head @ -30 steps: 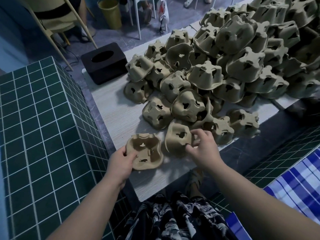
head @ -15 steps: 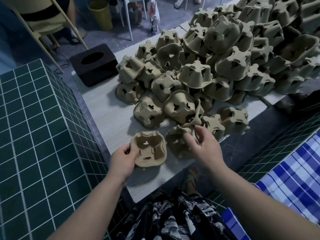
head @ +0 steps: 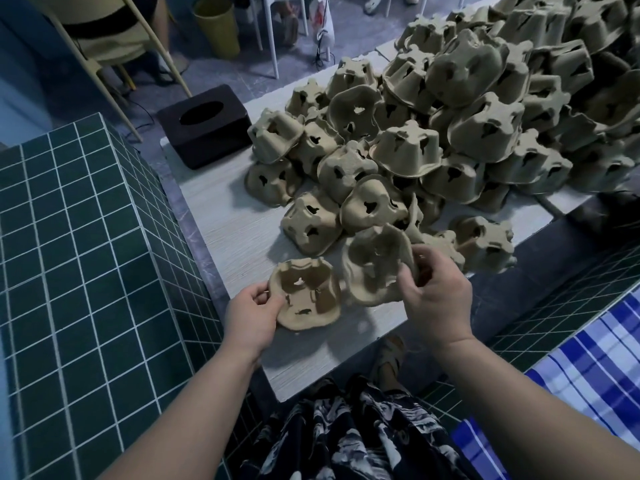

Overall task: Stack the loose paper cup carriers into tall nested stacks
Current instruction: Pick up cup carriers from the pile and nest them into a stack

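Note:
A brown pulp cup carrier (head: 306, 295), hollow side up, lies near the front of the pale wooden table (head: 228, 237), and my left hand (head: 252, 315) grips its left rim. My right hand (head: 437, 296) holds a second carrier (head: 375, 263) by its right rim, tilted with its hollow side toward me, just right of the first and overlapping its edge. A big loose pile of carriers (head: 450, 126), most upside down, covers the table behind them.
A dark tissue box (head: 206, 124) stands at the table's back left corner. Green tiled blocks flank the table on the left (head: 79, 258) and right (head: 561, 306). A yellow bin (head: 216, 26) and chair legs stand on the floor beyond. Blue striped cloth (head: 595, 368) lies at the right.
My right hand has lifted a carrier off the pile's front edge and turned it hollow side up, bringing it next to the one in my left hand, which stayed put.

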{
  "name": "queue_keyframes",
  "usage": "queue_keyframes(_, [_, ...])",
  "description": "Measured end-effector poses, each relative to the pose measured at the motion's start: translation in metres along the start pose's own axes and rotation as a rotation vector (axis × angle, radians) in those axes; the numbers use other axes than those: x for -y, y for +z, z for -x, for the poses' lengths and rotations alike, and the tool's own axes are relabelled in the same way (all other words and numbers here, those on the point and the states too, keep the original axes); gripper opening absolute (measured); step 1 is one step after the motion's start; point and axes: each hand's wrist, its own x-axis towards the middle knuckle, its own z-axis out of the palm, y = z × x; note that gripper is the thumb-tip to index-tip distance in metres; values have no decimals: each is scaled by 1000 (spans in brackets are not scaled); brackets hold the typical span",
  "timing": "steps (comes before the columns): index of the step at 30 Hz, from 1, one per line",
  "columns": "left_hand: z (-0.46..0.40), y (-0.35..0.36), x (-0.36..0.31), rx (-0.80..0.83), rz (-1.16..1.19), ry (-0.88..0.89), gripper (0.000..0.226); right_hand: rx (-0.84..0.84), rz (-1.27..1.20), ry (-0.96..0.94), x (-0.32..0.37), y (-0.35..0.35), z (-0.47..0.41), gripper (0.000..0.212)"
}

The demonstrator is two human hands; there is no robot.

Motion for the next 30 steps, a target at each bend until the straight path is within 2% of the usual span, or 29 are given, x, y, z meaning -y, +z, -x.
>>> queue_keyframes(3, [0,1,-1,46,15,-3,27,91,-154,122,8,6,0,33])
queue_keyframes(8, [8,6,-13,124,86,-22,18,283,-301,234,16,28,9,28])
queue_keyframes(10, [12,6,-16,152,55,-2,29,329,-329,242,17,32,12,28])
queue_keyframes(12, [14,7,-17,177,59,0,36,377,-300,245,18,34,15,28])
queue_keyframes(15, [13,9,-17,204,83,6,27,424,-195,242,16,34,15,30])
queue_keyframes(16, [12,10,-16,203,78,7,31,435,-172,236,15,33,15,29])
queue_keyframes(19, [10,16,-15,197,71,5,44,409,-112,221,9,25,10,29])
queue_keyframes(23, [7,23,-17,207,81,8,44,133,-37,277,-12,6,-10,23])
queue_keyframes(25, [5,27,-18,220,65,13,42,42,20,338,-26,-6,-21,29])
queue_keyframes(27, [5,31,-19,227,49,13,41,51,130,376,-41,-15,-30,43])
queue_keyframes(30, [5,37,-20,236,38,10,37,174,279,330,-56,-16,-35,57])
